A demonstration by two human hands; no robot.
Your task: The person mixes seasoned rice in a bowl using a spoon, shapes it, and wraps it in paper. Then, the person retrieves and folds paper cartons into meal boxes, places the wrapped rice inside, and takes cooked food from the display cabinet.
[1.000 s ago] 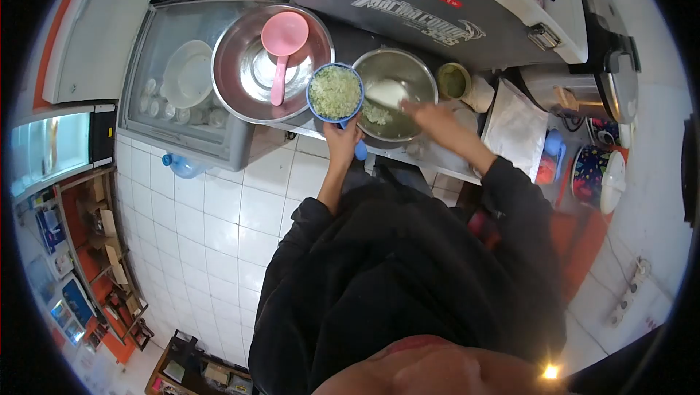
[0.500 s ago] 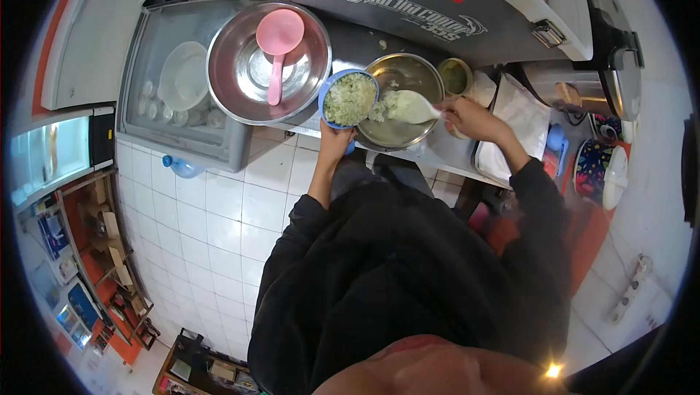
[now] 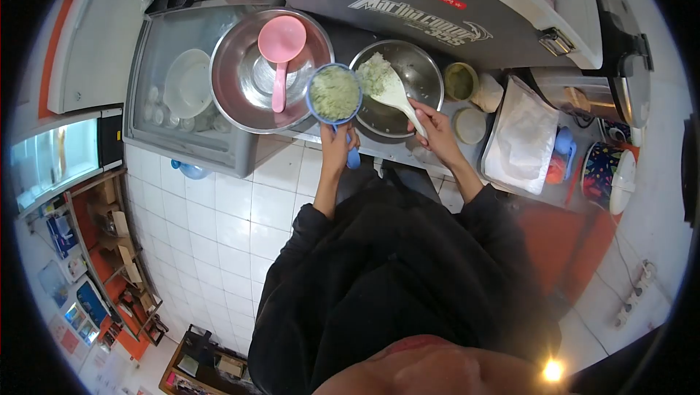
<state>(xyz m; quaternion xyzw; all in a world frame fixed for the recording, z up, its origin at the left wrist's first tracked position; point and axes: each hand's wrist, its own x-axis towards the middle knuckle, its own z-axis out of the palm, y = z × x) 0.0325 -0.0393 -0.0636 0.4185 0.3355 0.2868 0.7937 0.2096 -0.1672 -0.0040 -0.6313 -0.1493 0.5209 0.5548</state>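
Observation:
My left hand (image 3: pixel 338 147) is closed around the handle of a blue dipper (image 3: pixel 354 159), whose cup is heaped with pale green rice (image 3: pixel 335 92). In my right hand (image 3: pixel 437 138) is a white rice paddle (image 3: pixel 396 96), gripped by its handle. A clump of pale rice (image 3: pixel 375 74) sits on the paddle's blade, beside the dipper's rim. Below the paddle stands a steel bowl (image 3: pixel 426 67) with a few bits of rice inside. To the left, a large steel basin (image 3: pixel 226 67) holds a pink dipper (image 3: pixel 281 39).
A glass-topped freezer (image 3: pixel 149 114) with a white bowl (image 3: pixel 187 83) stands left. A grey cooler box (image 3: pixel 437 12) lines the back. On the right are a jar of green stuff (image 3: pixel 460 81), a round lid (image 3: pixel 470 126) and a tray (image 3: pixel 490 169) lined with white plastic.
The paddle has lifted from the bowl's middle to its left edge, now carrying a rice clump. My right hand moved left and down. The dipper shifted slightly left, and its rice looks more packed.

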